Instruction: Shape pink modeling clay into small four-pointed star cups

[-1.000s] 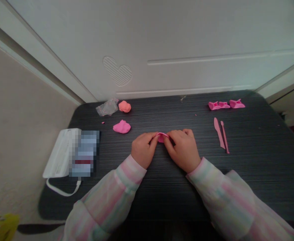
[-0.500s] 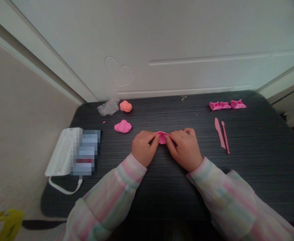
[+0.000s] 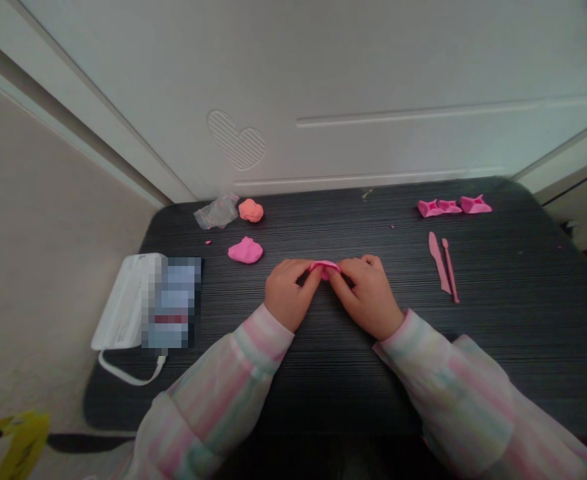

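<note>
Between my two hands is a small piece of pink modelling clay [image 3: 326,268], bent into a curved shape. My left hand [image 3: 289,291] pinches its left edge between thumb and fingers. On the opposite edge, my right hand [image 3: 370,293] pinches it the same way, and the thumbs partly cover the clay. A larger pink clay lump [image 3: 246,251] lies left of my left hand, with an orange clay lump [image 3: 251,211] behind it. To the right are a pink plastic knife [image 3: 439,263] and a thin pink modelling stick [image 3: 450,271], side by side.
Several folded pink clay pieces [image 3: 454,207] stand in a row at the back right. A crumpled clear wrapper [image 3: 217,212] lies at the back left. A white power bank [image 3: 128,301], cabled to a phone [image 3: 173,303], rests on the dark table [image 3: 333,380]. A white panel [image 3: 353,80] rises behind.
The clay between my fingers has folded further, so less of its inner face shows. Both hands have shifted very slightly; the other objects stay in place.
</note>
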`<state>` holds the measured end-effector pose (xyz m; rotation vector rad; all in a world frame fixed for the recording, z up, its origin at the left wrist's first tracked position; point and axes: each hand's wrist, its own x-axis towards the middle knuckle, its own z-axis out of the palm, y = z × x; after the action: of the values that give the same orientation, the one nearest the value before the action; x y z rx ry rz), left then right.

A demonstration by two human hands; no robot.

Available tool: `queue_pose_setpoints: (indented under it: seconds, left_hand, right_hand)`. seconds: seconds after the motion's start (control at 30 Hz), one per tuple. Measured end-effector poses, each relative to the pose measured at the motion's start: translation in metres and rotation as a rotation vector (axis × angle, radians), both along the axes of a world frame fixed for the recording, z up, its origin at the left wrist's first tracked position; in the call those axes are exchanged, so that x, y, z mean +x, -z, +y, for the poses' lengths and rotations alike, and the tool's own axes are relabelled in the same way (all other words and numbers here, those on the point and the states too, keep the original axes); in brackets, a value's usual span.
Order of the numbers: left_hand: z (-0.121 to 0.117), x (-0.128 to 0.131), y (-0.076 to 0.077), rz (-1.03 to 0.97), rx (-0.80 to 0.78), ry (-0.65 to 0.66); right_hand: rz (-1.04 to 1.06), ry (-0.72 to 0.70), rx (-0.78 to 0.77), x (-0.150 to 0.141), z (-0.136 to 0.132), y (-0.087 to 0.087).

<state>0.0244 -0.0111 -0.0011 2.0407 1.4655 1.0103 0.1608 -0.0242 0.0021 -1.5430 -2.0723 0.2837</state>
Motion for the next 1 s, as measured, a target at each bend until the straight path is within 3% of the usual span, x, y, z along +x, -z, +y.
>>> queue_pose_setpoints:
  seconds: [0.27,0.67,1.0]
  left_hand:
    - [-0.0017,-0.0001,-0.0002,-0.019,-0.005,-0.038]
    - [-0.0013,0.0012,-0.0006,-0.129,-0.183,-0.015]
    - [-0.0024,0.0020,-0.0009,-0.030,-0.111,-0.009]
  right_hand:
    - [0.125,0.002,-0.092,-0.0015,0.0004,-0.0023]
    - [0.231,0.029,-0.071,-0.0026,0.0008,-0.0044]
    - [0.190,0.045,-0.063,-0.0027,0.0006,-0.0033]
